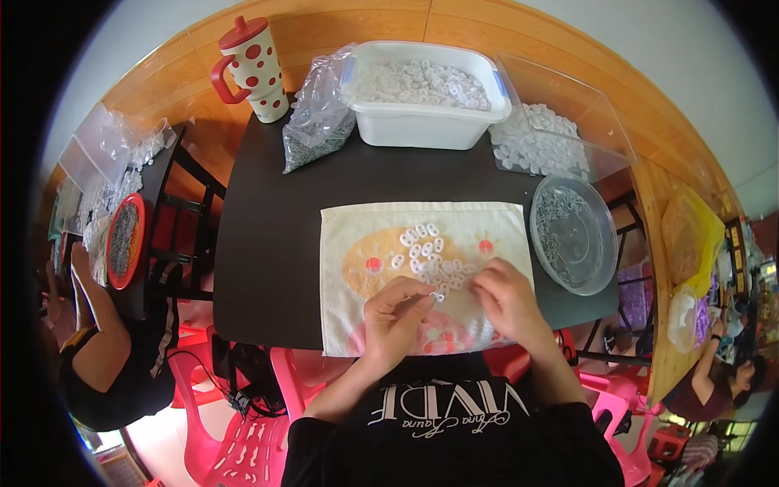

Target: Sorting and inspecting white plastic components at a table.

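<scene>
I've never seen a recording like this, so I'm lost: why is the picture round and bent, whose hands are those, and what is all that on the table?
There is no machine here. A person wears a wide fisheye camera on the head, looking down, so straight edges bend toward the rim. The two forearms coming up from the bottom are that person's own.

The left hand and right hand meet over a cloth spread on a dark table. A heap of small white rings lies on the cloth; the left fingertips seem to pinch one, though it is too small to be sure.

Farther back stand a white tub of more rings, a clear bag, a red-dotted mug, a clear tray and a round clear dish of small grey parts. Another person sits at the left.
</scene>
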Demonstrator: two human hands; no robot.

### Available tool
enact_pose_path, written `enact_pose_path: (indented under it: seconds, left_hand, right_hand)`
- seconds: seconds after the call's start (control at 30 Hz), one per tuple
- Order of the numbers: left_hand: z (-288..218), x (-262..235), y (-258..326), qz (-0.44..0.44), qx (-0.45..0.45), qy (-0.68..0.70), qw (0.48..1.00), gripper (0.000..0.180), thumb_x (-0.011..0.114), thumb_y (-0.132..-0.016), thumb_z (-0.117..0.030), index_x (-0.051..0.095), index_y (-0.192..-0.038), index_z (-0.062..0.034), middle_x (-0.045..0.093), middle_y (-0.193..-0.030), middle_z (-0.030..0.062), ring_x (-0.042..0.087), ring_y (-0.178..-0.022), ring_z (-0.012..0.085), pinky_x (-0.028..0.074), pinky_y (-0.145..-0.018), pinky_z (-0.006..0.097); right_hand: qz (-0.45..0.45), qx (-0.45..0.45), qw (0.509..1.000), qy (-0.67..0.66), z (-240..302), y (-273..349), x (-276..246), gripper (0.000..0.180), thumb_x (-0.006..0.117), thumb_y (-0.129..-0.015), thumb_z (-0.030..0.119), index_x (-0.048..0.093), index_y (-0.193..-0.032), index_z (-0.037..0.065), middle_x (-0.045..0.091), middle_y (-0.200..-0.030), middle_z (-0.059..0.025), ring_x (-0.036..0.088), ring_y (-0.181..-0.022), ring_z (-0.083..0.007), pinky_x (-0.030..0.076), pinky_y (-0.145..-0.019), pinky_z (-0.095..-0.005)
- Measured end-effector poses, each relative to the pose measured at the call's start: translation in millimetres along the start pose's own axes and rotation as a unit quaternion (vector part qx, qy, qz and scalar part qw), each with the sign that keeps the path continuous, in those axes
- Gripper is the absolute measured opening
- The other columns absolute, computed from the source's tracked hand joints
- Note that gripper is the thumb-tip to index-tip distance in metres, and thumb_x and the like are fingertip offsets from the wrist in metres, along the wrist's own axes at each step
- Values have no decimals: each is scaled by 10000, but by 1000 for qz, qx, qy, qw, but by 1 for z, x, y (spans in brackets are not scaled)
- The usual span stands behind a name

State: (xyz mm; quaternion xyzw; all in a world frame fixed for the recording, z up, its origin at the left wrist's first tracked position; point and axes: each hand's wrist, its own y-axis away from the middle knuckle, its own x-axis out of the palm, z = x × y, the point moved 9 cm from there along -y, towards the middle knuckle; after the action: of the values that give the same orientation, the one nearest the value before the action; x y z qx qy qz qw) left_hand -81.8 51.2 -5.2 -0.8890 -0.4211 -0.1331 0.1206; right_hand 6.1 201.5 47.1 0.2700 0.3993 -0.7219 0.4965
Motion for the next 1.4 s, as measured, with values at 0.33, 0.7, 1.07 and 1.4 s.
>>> enact_pose_path:
  seconds: [0.33, 0.7, 1.07, 1.4]
  left_hand:
    - [3, 0, 3, -17, -38, 10, 999, 195, 608, -901, 127, 669, -1061, 34, 615, -966, 59, 583, -755, 81, 489, -644, 209]
    - [5, 3, 2, 4, -27, 3, 1000, 176, 608, -907, 123, 659, -1047, 29, 642, -990, 70, 611, -801, 81, 505, -661, 207]
    - [15, 17, 6, 58, -108, 35, 992, 344, 632, -898, 93, 642, -1232, 13, 657, -937, 49, 602, -728, 71, 488, -617, 200]
    - [4, 34, 3, 96, -93, 40, 990, 439, 635, -877, 115, 622, -1299, -7, 631, -903, 26, 557, -725, 37, 450, -604, 182]
  right_hand:
    - [28, -8, 999, 12, 9, -4, 19, 150, 731, -757, 82, 602, -825, 46, 523, -864, -114, 576, -830, -328, 475, -684, -418]
    - [-10, -24, 999, -37, 12, 3, 15, 171, 706, -759, -41, 649, -914, 4, 575, -851, -125, 601, -774, -316, 479, -648, -378]
    - [-59, 165, 885, -431, -12, 12, 13, 82, 611, -913, -52, 646, -983, -26, 622, -868, -32, 596, -759, -103, 446, -657, -246]
    - [-31, 115, 896, -428, 1, 6, 9, 99, 581, -933, -61, 648, -1004, -47, 601, -894, -20, 520, -785, -43, 402, -686, -195]
